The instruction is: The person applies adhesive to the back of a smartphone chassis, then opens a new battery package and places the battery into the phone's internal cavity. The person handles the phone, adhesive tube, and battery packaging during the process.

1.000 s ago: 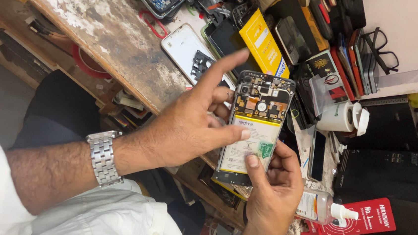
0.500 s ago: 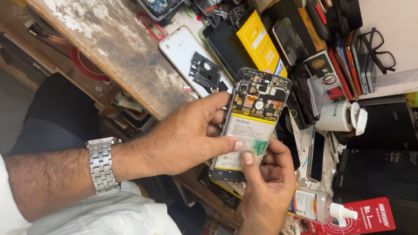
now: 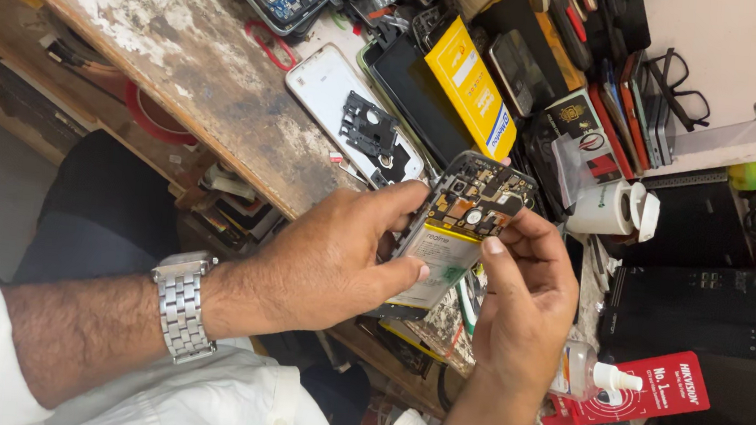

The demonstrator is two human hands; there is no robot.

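Both hands grip an opened phone [image 3: 457,232] at the frame's centre, held above the desk [image 3: 166,52] edge, apparently so its exposed board and battery face the camera. The left hand [image 3: 329,258] clamps its left side, thumb on the battery; the right hand [image 3: 524,296] pinches the right edge, forefinger raised to the board. Fingers hide the phone's lower end. A white back cover [image 3: 337,101] lies beyond.

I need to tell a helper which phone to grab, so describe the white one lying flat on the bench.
On the worn wooden workbench, look just beyond the left hand. The white phone back lies flat there, beside a dark screen panel. Only it is white, with a loose black frame piece resting on it.
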